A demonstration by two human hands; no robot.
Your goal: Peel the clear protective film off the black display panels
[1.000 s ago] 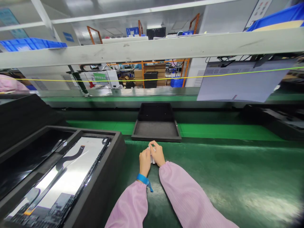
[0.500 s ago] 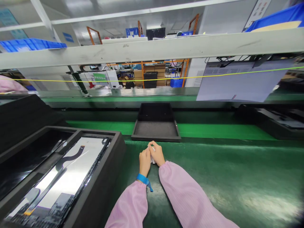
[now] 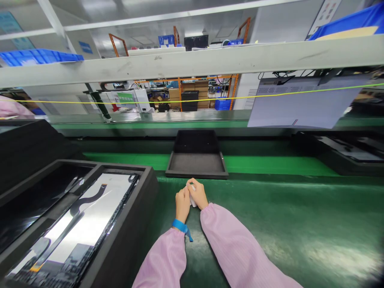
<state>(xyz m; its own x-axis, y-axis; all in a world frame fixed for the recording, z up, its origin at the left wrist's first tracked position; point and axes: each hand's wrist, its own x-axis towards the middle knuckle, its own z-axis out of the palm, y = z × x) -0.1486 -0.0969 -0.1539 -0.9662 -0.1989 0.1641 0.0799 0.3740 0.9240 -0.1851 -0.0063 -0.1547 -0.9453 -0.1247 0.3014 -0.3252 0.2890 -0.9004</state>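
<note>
My left hand point(image 3: 182, 205) and my right hand point(image 3: 198, 194) are pressed together over the green mat point(image 3: 270, 224), both with fingers curled round a small white piece point(image 3: 192, 200) held between them. What the white piece is cannot be made out. A blue wrist strap point(image 3: 180, 227) circles my left wrist, and both arms are in pink sleeves. Just beyond the hands lies a shallow black tray point(image 3: 196, 164).
At the left a black foam box point(image 3: 120, 240) holds a flat display panel point(image 3: 87, 216) with a black flex cable. Dark trays point(image 3: 345, 154) lie on the green belt at the right. A white shelf beam point(image 3: 192, 60) with blue bins runs overhead. A pink-sleeved person is at far left.
The hands stay together in the same spot, with only tiny finger shifts on the white piece. The dark trays on the right have slid a little along the belt.
</note>
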